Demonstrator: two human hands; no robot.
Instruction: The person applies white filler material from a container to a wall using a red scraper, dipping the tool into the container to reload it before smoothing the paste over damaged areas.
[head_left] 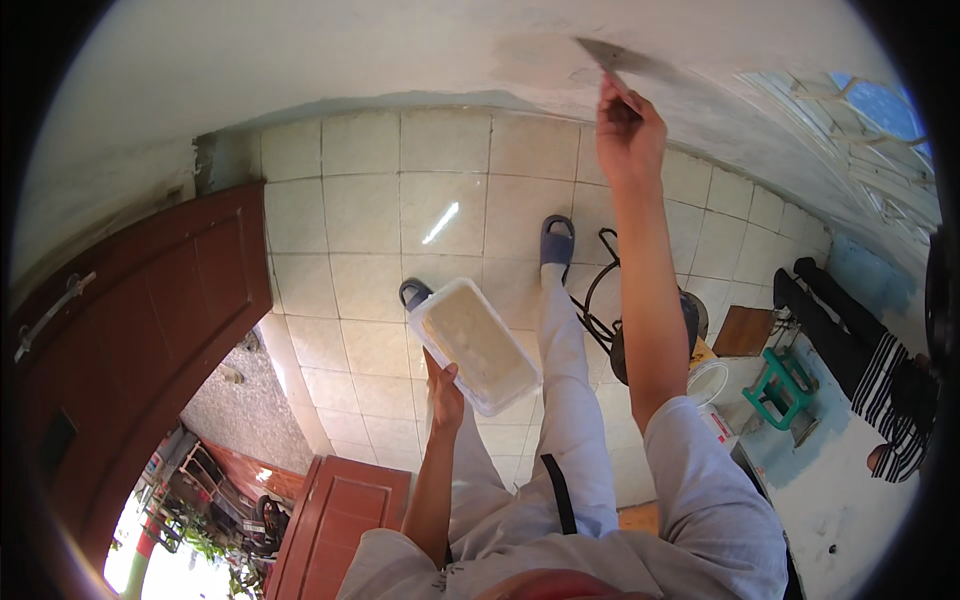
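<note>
My right hand [632, 135] is stretched far forward, its fingers closed round a putty knife [602, 56]. The knife's blade lies at or close against the pale wall [330, 60], beside a slightly darker smeared patch [530, 58]; whether it touches is hard to tell. Lower down, my left hand [447, 395] grips the near left side of a clear rectangular plastic tub [511, 392], thumb over the rim. Pale cream paste [468, 325] fills much of the tub, which I hold out before my legs. The left fingers under the tub are hidden.
Brown wooden doors [140, 340] stand at the left. Right of my legs are a dark round object with a black hose [592, 300], a white bucket [708, 384] and a green plastic stool [780, 390]. Another person in a striped top [885, 390] is at the far right, near a barred window [850, 110].
</note>
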